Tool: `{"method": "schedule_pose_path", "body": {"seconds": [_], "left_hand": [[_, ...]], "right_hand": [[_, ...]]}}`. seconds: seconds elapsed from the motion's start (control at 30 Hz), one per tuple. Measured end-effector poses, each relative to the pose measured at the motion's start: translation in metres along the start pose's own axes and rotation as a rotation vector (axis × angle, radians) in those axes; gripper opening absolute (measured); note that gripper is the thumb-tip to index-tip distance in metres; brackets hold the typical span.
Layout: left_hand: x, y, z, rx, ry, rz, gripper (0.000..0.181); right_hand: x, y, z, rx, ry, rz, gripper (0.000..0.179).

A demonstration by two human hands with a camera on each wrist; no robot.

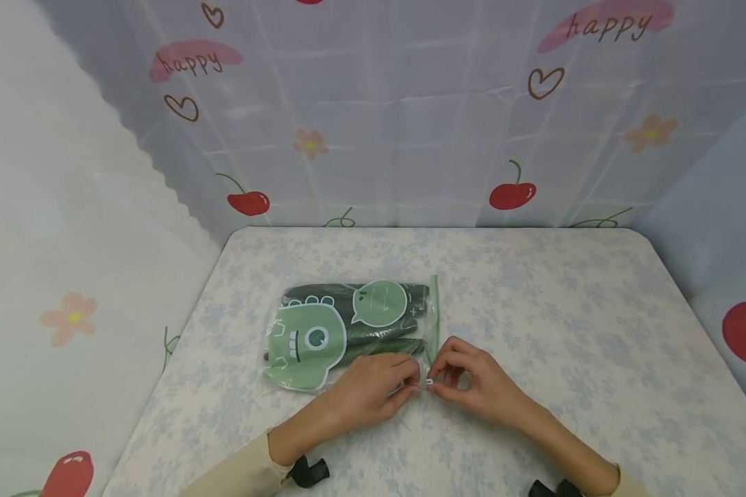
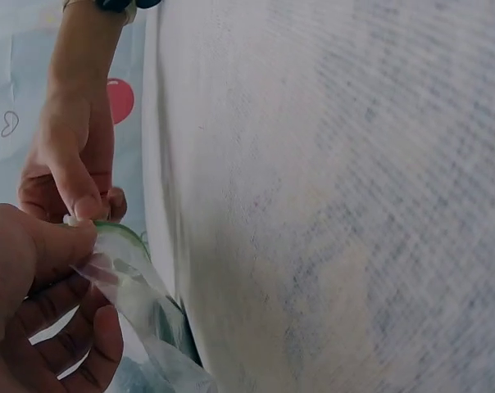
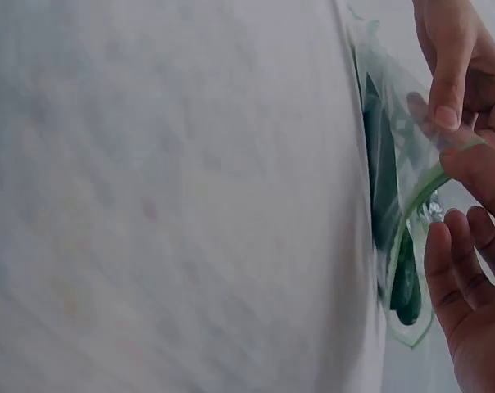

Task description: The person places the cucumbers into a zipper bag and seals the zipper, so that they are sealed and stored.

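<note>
A clear zip bag [image 1: 311, 345] with a light green one-eyed monster print lies flat on the table. Long dark green things with rounded ends [image 3: 407, 286] show through its plastic. Along the bag's right side runs a green zip strip [image 1: 435, 304], lifted and bent at its near end. There my left hand [image 1: 373, 386] pinches the bag's corner between thumb and fingers. Facing it, my right hand [image 1: 479, 383] pinches the strip's end at a small white slider [image 1: 429, 382]. In the left wrist view, clear film [image 2: 120, 254] stretches down from the fingertips.
The bag lies on a table [image 1: 566, 304] covered in a pale blue floral cloth. A printed curtain [image 1: 398, 103] hangs at its back edge, with more sheeting [image 1: 56, 228] at the sides. Black wrist mounts [image 1: 309, 473] sit below both hands.
</note>
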State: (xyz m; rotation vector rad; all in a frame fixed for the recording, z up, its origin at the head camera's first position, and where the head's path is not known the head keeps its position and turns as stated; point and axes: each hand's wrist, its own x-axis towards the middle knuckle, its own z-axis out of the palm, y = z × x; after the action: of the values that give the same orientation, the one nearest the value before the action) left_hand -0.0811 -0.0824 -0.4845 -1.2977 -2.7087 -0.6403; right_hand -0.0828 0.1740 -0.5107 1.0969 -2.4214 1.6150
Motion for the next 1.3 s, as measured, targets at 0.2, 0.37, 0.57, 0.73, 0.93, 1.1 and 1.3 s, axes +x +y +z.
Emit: {"method": "schedule_pose_path", "body": {"seconds": [0.2,0.37,0.57,0.73,0.93,1.1,1.3], "left_hand": [[0.002,0.003,0.001,0.000,0.045,0.042,0.014],[0.002,0.003,0.003,0.031,0.061,0.084,0.010],[0.000,-0.002,-0.001,0.034,0.056,0.118,0.006],[-0.001,-0.004,-0.003,0.001,0.073,0.142,0.005],[-0.003,-0.007,-0.003,-0.018,0.061,0.181,0.008],[-0.004,-0.007,-0.006,-0.028,0.026,0.191,0.004],[-0.005,-0.007,-0.007,-0.066,-0.017,0.175,0.005]], "right_hand": [[0.007,-0.002,-0.005,-0.307,-0.031,-0.131,0.031],[0.013,-0.004,-0.005,-0.511,-0.029,-0.207,0.034],[0.019,-0.007,-0.003,-0.677,-0.005,-0.283,0.037],[0.022,-0.003,-0.008,-0.730,0.022,-0.256,0.036],[0.030,0.007,-0.014,-0.770,0.000,-0.286,0.032],[0.042,0.018,-0.022,-0.811,-0.047,-0.252,0.030],[0.055,0.032,-0.032,-0.822,-0.103,-0.218,0.027]]}}
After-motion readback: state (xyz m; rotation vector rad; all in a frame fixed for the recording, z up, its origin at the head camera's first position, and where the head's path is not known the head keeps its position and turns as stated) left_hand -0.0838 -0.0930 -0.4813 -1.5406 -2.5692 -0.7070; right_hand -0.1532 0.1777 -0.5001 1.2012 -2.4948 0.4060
